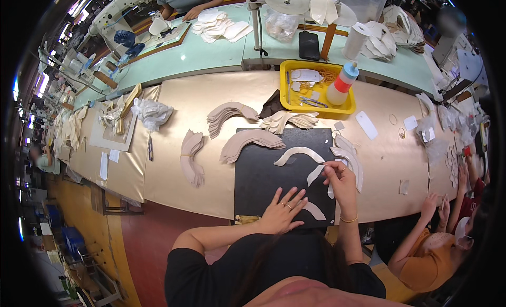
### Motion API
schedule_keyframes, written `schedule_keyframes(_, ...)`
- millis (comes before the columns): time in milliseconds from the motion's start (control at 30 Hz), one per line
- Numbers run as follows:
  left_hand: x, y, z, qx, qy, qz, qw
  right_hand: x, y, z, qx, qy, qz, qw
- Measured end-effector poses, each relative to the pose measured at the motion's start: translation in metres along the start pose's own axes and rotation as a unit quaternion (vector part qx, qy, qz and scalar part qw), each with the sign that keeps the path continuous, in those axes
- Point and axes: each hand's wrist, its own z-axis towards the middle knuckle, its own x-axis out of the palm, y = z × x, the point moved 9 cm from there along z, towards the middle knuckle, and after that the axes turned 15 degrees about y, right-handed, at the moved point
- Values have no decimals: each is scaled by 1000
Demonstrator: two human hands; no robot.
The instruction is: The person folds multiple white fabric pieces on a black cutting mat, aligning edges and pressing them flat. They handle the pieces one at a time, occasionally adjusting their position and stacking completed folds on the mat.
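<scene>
A black cutting mat (pixel 258 172) lies in front of me on the gold-covered table. My left hand (pixel 282 212) rests flat near its front edge, fingers spread, its fingertips beside a white curved strip (pixel 315 210) that the hand may partly cover. Farther right, my right hand (pixel 340 183) pinches the end of a small white curved piece (pixel 315 174), which slants down to the left. Just beyond it an arched cream strip (pixel 298 153) lies on the mat. Overlapping white curved strips (pixel 350 158) sit at the mat's right edge, partly behind my right hand.
Beige stacks of curved pieces (pixel 250 143) lie to the left. A yellow tray (pixel 316 112) at the back holds a bottle (pixel 343 84), scissors (pixel 313 102) and rubber bands. A plastic bag (pixel 152 114) lies farther left. A person in orange (pixel 429 259) works at right.
</scene>
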Motion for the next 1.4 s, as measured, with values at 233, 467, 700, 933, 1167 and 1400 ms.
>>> schedule_keyframes(233, -11, 9, -3, 17, -21, 46, 999, -3, 1, -3, -3, -8, -13, 1000)
schedule_keyframes(467, -22, 42, -1, 14, 2, 106, 994, -4, 2, -6, 4, -8, -29, 1000)
schedule_keyframes(700, -30, 50, -6, 24, -20, 72, 997, 4, 2, -4, 1, 5, -27, 1000)
schedule_keyframes(933, -45, 50, -12, 37, -76, 31, 996, 7, 11, -3, 15, 12, -95, 995)
schedule_keyframes(1167, -100, 53, -22, 53, -220, -157, 961, 27, 29, -6, -23, 44, -153, 987)
schedule_keyframes(1400, -127, 46, -10, 45, -235, -178, 955, 74, 47, -10, -96, 153, -209, 961)
